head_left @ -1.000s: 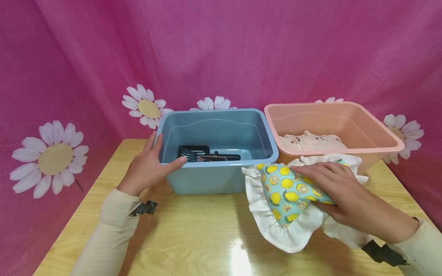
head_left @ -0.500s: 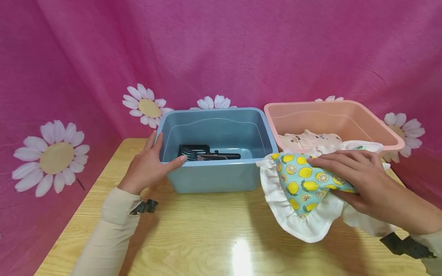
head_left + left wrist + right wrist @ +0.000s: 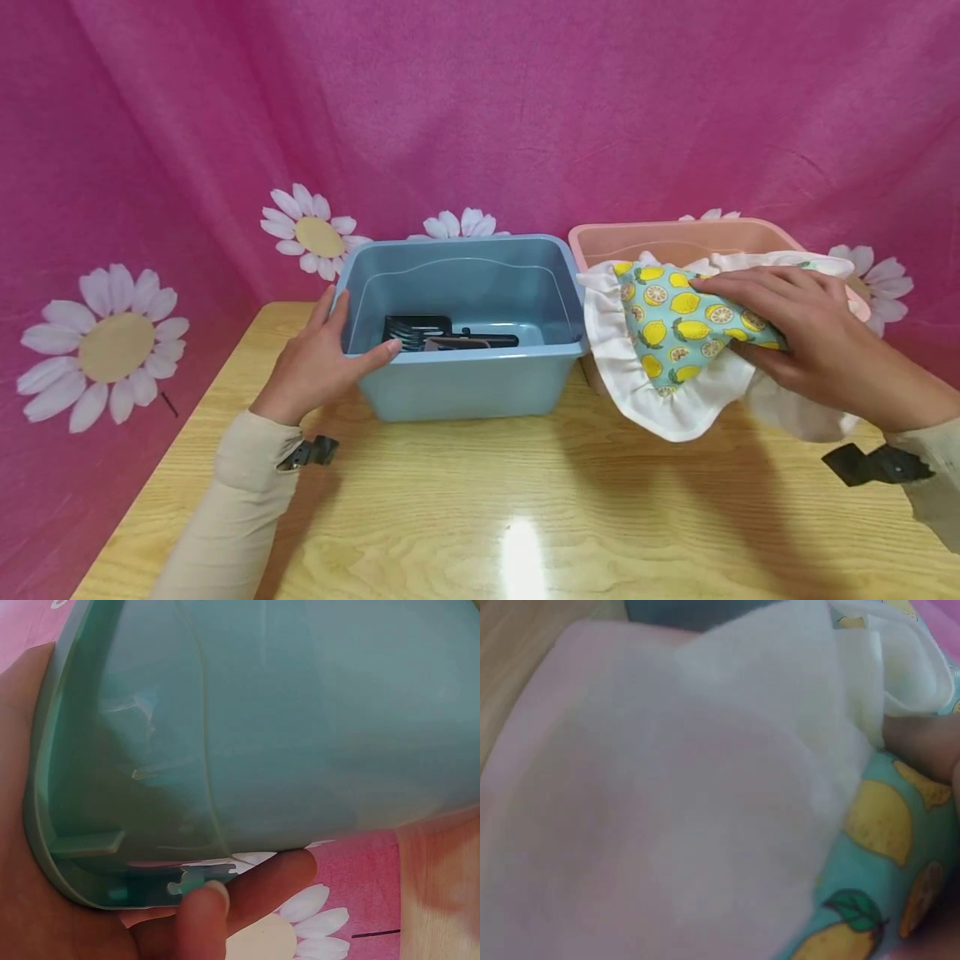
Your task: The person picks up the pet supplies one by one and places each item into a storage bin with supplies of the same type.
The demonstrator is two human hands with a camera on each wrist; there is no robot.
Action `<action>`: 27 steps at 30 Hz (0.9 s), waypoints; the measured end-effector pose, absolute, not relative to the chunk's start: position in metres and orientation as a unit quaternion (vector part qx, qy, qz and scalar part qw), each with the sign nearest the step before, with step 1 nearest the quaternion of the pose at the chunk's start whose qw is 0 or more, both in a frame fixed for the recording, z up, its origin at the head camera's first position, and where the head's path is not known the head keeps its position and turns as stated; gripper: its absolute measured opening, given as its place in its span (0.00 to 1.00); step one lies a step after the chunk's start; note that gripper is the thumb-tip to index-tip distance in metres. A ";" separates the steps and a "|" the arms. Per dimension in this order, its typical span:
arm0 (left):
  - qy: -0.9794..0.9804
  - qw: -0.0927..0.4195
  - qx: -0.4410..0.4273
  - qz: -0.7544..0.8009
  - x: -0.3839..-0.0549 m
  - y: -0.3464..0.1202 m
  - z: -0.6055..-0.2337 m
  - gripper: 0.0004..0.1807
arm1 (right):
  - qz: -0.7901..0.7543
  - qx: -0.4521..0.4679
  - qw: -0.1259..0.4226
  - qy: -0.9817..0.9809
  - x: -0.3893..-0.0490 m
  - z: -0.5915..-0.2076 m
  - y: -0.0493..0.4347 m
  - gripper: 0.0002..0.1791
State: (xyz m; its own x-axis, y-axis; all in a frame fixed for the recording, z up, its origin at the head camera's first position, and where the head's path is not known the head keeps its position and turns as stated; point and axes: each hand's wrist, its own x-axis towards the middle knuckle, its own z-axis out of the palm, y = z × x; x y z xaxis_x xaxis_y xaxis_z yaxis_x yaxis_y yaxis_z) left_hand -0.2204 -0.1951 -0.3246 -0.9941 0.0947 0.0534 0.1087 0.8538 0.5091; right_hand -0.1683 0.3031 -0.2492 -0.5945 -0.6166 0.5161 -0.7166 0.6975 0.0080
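Note:
My left hand (image 3: 306, 367) grips the near-left corner of a blue plastic bin (image 3: 465, 387), thumb over the front rim. In the left wrist view, fingers curl beneath the bin's rim (image 3: 39, 795). A lemon-print cloth (image 3: 678, 321) with a white ruffled edge hangs folded from my right hand (image 3: 813, 342), pinched between thumb and fingers. It is over the near side of a pink plastic bin (image 3: 675, 233), hiding most of that bin's inside. In the right wrist view the white ruffle (image 3: 795, 690) fills much of the picture.
Black kitchen utensils (image 3: 431, 333), one with slots, lie at the bottom of the blue bin. Both bins stand side by side on a wooden table (image 3: 420, 500). Behind them hangs a magenta curtain (image 3: 480, 117) printed with white daisies.
My right hand has carried the lemon-print cloth rightward, then up and away from me over the pink bin. The left hand stays on the blue bin.

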 end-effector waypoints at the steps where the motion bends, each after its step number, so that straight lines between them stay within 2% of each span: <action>1: -0.962 0.014 -0.053 -0.266 -0.220 -0.195 -0.325 0.63 | 0.097 0.367 0.244 -0.892 -0.171 -0.248 0.303 0.34; 4: -0.962 0.017 -0.054 -0.267 -0.220 -0.196 -0.325 0.63 | 0.092 0.353 0.237 -0.900 -0.179 -0.246 0.304 0.47; 16: -0.961 0.021 -0.054 -0.270 -0.221 -0.197 -0.327 0.63 | 0.067 0.343 0.219 -0.911 -0.224 -0.246 0.311 0.45; 27: -0.959 0.022 -0.061 -0.275 -0.221 -0.198 -0.328 0.62 | 0.067 0.310 0.187 -0.930 -0.251 -0.249 0.313 0.42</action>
State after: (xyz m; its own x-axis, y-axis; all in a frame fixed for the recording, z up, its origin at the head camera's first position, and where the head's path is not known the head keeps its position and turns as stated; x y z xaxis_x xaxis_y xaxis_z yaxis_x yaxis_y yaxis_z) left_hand -0.2209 -0.1975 -0.3277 -0.9917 0.1045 0.0747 0.1282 0.8415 0.5248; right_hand -0.2511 0.3129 -0.2485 -0.7382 -0.5514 0.3886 -0.6016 0.7987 -0.0096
